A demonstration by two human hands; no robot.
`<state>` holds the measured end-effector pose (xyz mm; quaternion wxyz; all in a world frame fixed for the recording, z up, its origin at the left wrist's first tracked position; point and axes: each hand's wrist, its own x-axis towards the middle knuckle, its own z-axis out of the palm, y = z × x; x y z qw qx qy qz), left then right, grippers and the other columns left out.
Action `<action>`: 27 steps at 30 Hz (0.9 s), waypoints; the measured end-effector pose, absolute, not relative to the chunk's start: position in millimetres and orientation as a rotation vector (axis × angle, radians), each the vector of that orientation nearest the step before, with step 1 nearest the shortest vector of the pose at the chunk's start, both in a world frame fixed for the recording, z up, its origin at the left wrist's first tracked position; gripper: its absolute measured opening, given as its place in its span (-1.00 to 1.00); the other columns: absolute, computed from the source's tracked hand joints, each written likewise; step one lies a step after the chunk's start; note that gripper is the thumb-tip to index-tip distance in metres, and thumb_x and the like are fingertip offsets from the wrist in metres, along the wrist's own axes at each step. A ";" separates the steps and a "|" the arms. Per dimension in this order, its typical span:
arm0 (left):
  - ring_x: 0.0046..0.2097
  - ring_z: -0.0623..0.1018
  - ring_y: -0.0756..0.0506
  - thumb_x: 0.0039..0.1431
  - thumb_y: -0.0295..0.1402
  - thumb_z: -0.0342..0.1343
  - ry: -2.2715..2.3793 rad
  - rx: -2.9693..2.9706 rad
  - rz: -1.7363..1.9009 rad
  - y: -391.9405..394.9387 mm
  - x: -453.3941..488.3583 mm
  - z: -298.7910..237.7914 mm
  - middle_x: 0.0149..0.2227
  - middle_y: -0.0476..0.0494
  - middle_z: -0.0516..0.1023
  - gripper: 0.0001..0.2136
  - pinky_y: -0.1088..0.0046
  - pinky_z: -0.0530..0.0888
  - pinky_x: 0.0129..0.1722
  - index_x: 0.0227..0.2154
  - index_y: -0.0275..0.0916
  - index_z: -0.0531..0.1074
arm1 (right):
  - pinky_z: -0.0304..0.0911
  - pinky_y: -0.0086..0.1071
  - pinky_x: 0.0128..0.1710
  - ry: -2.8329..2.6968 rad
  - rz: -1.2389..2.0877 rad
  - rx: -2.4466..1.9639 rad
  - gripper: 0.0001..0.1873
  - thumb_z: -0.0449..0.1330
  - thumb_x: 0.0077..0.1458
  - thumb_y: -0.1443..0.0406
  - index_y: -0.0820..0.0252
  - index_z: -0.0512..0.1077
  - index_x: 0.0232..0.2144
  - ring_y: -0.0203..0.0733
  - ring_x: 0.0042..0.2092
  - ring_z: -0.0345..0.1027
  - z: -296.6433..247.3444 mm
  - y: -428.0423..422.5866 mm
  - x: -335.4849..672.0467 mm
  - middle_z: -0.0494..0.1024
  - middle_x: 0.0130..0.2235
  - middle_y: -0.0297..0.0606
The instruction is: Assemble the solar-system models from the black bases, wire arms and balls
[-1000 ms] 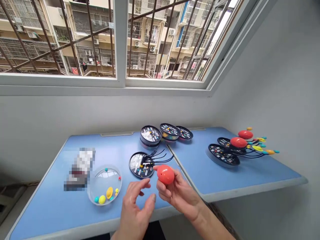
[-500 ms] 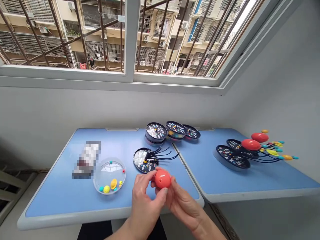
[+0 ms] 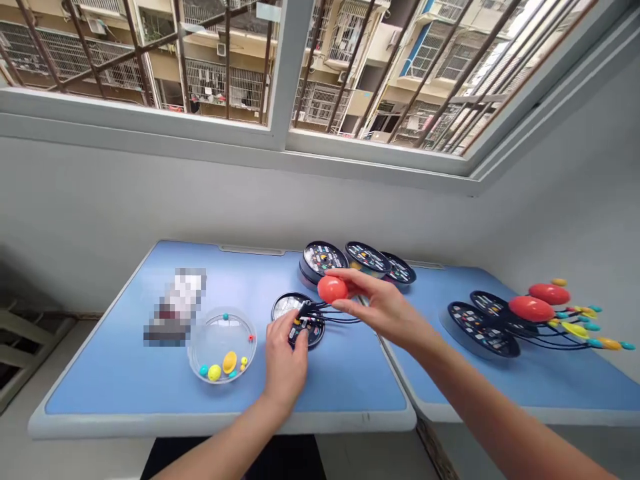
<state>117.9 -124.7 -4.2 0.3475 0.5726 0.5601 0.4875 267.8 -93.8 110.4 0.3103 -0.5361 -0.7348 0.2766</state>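
Since the earlier frame we move the red ball (image 3: 333, 289) from our left hand (image 3: 285, 360) toward the black wires (image 3: 345, 321) | right hand (image 3: 377, 303): clamped on ball | left: at black disc (image 3: 285, 305) on table (image 3: 357, 383), grip we cannot tell

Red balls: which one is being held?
The leftmost red ball, gripped in the right hand; the other two red balls are at the far right, untouched.

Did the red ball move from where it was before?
Yes: in the right hand, the red ball has gone away from the table's front edge, toward the wall.
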 end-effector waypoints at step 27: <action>-0.21 0.45 -0.12 0.14 -0.51 0.04 1.410 1.671 1.255 -82.8 136.4 -22.5 -0.30 -0.13 0.59 -0.78 0.38 0.40 -0.17 -0.19 -0.28 0.51 | 0.28 -0.19 -0.09 -2.277 0.685 -1.698 -0.55 0.16 -0.11 0.12 0.15 0.42 -0.14 0.01 -0.11 0.40 94.4 -54.8 263.5 0.55 -0.15 -0.19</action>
